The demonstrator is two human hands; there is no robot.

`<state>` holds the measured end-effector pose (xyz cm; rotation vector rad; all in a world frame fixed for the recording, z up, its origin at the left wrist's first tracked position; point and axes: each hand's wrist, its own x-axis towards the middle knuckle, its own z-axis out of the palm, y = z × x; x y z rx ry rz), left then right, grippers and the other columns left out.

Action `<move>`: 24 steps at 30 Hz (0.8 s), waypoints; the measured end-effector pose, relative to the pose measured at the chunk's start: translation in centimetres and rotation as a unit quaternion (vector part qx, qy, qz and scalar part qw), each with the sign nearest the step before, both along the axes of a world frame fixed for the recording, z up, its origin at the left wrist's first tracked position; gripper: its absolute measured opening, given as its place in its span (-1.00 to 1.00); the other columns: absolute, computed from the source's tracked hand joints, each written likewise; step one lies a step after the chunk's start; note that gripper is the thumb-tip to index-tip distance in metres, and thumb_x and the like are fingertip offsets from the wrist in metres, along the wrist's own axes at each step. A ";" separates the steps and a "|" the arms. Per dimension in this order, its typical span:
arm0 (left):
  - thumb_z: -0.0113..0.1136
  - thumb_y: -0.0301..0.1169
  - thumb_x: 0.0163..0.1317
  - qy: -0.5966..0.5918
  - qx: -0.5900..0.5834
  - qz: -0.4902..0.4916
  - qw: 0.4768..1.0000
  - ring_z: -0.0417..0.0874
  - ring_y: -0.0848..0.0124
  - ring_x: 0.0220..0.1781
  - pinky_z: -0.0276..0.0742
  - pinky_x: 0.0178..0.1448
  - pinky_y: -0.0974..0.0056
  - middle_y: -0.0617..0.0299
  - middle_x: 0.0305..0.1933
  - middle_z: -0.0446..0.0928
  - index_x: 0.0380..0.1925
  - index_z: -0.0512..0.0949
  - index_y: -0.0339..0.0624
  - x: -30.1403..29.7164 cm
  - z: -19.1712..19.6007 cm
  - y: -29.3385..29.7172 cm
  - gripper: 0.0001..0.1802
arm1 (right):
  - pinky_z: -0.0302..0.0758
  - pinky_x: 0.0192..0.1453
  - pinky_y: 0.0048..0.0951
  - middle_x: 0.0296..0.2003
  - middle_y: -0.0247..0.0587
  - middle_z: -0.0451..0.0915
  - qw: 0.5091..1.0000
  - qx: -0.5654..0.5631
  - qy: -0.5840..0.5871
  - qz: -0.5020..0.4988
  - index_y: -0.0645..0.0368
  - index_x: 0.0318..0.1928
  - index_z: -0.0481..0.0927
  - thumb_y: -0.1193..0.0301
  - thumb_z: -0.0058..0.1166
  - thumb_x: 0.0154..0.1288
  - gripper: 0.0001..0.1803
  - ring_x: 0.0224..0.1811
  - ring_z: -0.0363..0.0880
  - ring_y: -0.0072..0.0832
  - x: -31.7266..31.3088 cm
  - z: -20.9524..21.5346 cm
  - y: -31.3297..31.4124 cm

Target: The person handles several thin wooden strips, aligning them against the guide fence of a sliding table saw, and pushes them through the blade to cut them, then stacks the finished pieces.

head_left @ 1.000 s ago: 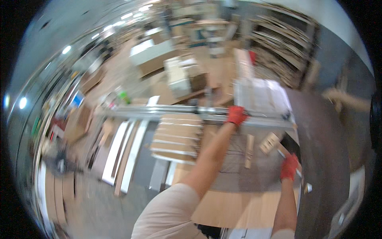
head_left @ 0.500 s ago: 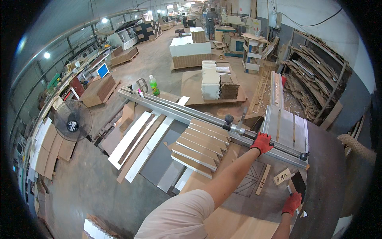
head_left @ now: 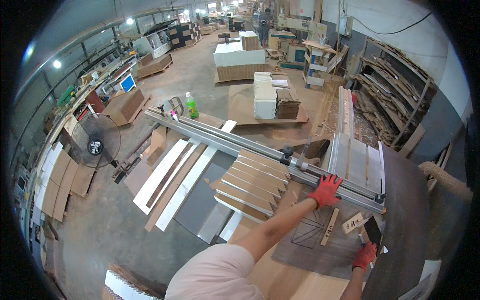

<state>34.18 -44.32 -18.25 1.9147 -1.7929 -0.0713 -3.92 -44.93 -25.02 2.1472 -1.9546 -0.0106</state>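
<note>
My left hand (head_left: 327, 190), in a red glove, lies with spread fingers at the near edge of a long metal fence rail (head_left: 240, 143). Nothing is in it. At the lower right my right hand (head_left: 365, 256), also red-gloved, is closed on a small white-edged wood piece (head_left: 364, 239); its fingers partly hide it. A black flat piece (head_left: 372, 229) touches that piece on its far side. Beside them lie a short marked block (head_left: 353, 223) and a narrow wood strip (head_left: 329, 227). Several brown boards with notched ends (head_left: 252, 182) lie left of my left forearm.
White and brown strips (head_left: 161, 175) rest across the frame at left. A fan (head_left: 95, 146) stands beyond them, and a green bottle (head_left: 192, 106) behind the rail. A board stack (head_left: 265, 96) sits on the floor ahead. Scrap wood fills a rack (head_left: 392, 82) at right.
My left hand has loosened from its curled hold at the rail, its fingers now spread and slightly nearer to me. My right hand stays at the small wood piece. The view has shifted slightly.
</note>
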 end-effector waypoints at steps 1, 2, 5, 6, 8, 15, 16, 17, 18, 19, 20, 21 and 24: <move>0.31 0.03 0.07 0.048 -0.031 0.007 0.998 0.19 -0.13 0.43 0.04 0.46 -0.22 -0.18 0.39 0.21 0.43 0.13 -0.08 -1.3 0.2 2.2 -0.02 | 0.49 0.22 -0.24 0.25 -0.05 0.40 1.000 -0.007 -0.005 0.003 0.11 0.12 0.50 0.25 0.32 0.12 -0.44 0.21 0.46 -0.12 0.2 0.2 0.1; 0.33 -0.01 0.07 0.095 -0.061 0.013 0.994 0.18 -0.13 0.44 0.06 0.45 -0.21 -0.18 0.41 0.18 0.45 0.09 -0.06 -2.8 0.3 4.7 -0.01 | 0.47 0.24 -0.23 0.25 -0.04 0.41 1.000 0.009 -0.007 -0.004 0.12 0.12 0.50 0.26 0.31 0.12 -0.45 0.22 0.45 -0.12 0.4 0.4 0.1; 0.35 -0.07 0.08 0.212 -0.103 0.010 0.972 0.21 -0.10 0.42 0.12 0.44 -0.15 -0.18 0.38 0.21 0.42 0.13 -0.08 -8.4 -0.5 12.9 -0.05 | 0.42 0.29 -0.21 0.25 0.00 0.42 0.999 0.049 -0.013 -0.016 0.14 0.13 0.49 0.27 0.28 0.15 -0.46 0.26 0.42 -0.11 0.7 0.6 -0.4; 0.35 -0.07 0.09 0.241 -0.103 0.003 0.965 0.23 -0.10 0.41 0.14 0.43 -0.13 -0.18 0.37 0.22 0.42 0.15 -0.10 -10.2 -1.0 15.6 -0.06 | 0.40 0.31 -0.21 0.25 0.01 0.42 0.998 0.059 -0.017 -0.011 0.14 0.16 0.47 0.28 0.26 0.17 -0.46 0.28 0.40 -0.12 0.6 0.7 -0.7; 0.34 -0.10 0.09 0.236 -0.073 -0.034 0.968 0.26 -0.11 0.37 0.16 0.42 -0.14 -0.18 0.32 0.26 0.38 0.19 -0.15 -13.2 -1.9 20.3 -0.11 | 0.35 0.35 -0.20 0.26 0.01 0.42 0.992 0.057 -0.115 0.001 0.13 0.23 0.44 0.32 0.19 0.23 -0.45 0.31 0.37 -0.13 0.0 0.7 -0.5; 0.23 -0.22 0.13 0.012 -0.024 -0.216 0.976 0.33 -0.07 0.33 0.08 0.44 -0.23 -0.11 0.26 0.38 0.15 0.45 -0.15 -16.9 -4.1 25.1 -0.43 | 0.39 0.25 -0.16 0.03 0.07 0.52 0.954 0.000 -0.299 0.000 0.13 0.07 0.53 0.36 -0.01 0.33 -0.67 0.17 0.45 -0.07 0.8 2.0 3.1; 0.28 -0.21 0.11 0.077 -0.035 -0.174 0.981 0.33 -0.05 0.33 0.08 0.45 -0.22 -0.06 0.28 0.38 0.12 0.46 -0.14 -16.8 -4.2 24.9 -0.44 | 0.44 0.14 -0.19 -0.11 0.06 0.53 0.954 -0.083 -0.288 0.036 0.13 -0.03 0.55 0.35 -0.05 0.35 -0.75 0.04 0.52 -0.10 1.4 2.5 3.0; 0.30 -0.19 0.10 0.050 -0.044 -0.178 0.982 0.33 -0.04 0.34 0.08 0.44 -0.21 -0.05 0.28 0.38 0.12 0.47 -0.14 -16.7 -4.2 24.6 -0.43 | 0.49 0.02 -0.21 -0.26 0.05 0.55 0.961 -0.165 -0.214 0.059 0.12 -0.13 0.57 0.34 -0.08 0.38 -0.80 -0.08 0.58 -0.14 2.5 2.9 2.7; 0.33 -0.17 0.10 0.021 -0.082 -0.168 0.982 0.33 -0.03 0.34 0.08 0.44 -0.20 -0.04 0.28 0.38 0.11 0.47 -0.13 -17.1 -4.2 24.4 -0.42 | 0.49 0.06 -0.16 -0.21 -0.01 0.55 0.980 -0.144 -0.130 0.048 0.11 -0.03 0.55 0.32 0.04 0.26 -0.71 -0.04 0.56 -0.12 2.0 3.2 3.1; 0.32 -0.16 0.11 0.018 -0.074 -0.174 0.982 0.32 -0.03 0.35 0.08 0.45 -0.20 -0.03 0.29 0.38 0.11 0.47 -0.14 -17.1 -4.0 24.2 -0.42 | 0.47 0.11 -0.13 -0.11 0.00 0.54 0.979 -0.129 -0.160 0.012 0.11 0.01 0.53 0.31 0.11 0.21 -0.65 0.03 0.53 -0.09 2.0 3.5 3.5; 0.32 -0.14 0.12 0.018 -0.068 -0.173 0.982 0.31 -0.02 0.36 0.07 0.46 -0.19 -0.02 0.30 0.38 0.11 0.47 -0.14 -17.1 -3.8 24.1 -0.43 | 0.45 0.17 -0.09 -0.01 0.01 0.52 0.972 -0.140 -0.190 -0.003 0.11 0.05 0.52 0.30 0.17 0.15 -0.57 0.11 0.49 -0.06 2.0 3.5 4.2; 0.32 -0.13 0.13 0.019 -0.053 -0.166 0.985 0.31 -0.02 0.37 0.07 0.46 -0.18 -0.02 0.30 0.37 0.11 0.47 -0.14 -17.2 -3.6 24.1 -0.43 | 0.43 0.22 -0.05 0.09 0.02 0.51 0.964 -0.151 -0.218 -0.010 0.11 0.08 0.51 0.29 0.24 0.10 -0.49 0.18 0.45 -0.03 1.7 3.6 4.9; 0.23 -0.10 0.22 0.008 -0.028 -0.156 0.987 0.28 0.00 0.40 0.05 0.48 -0.19 0.00 0.34 0.35 0.10 0.49 -0.18 -17.2 -3.1 24.4 -0.47 | 0.46 0.20 -0.02 0.13 0.00 0.48 0.940 -0.185 -0.252 -0.135 0.07 0.19 0.45 0.27 0.33 -0.01 -0.31 0.20 0.43 -0.01 -0.9 3.4 6.4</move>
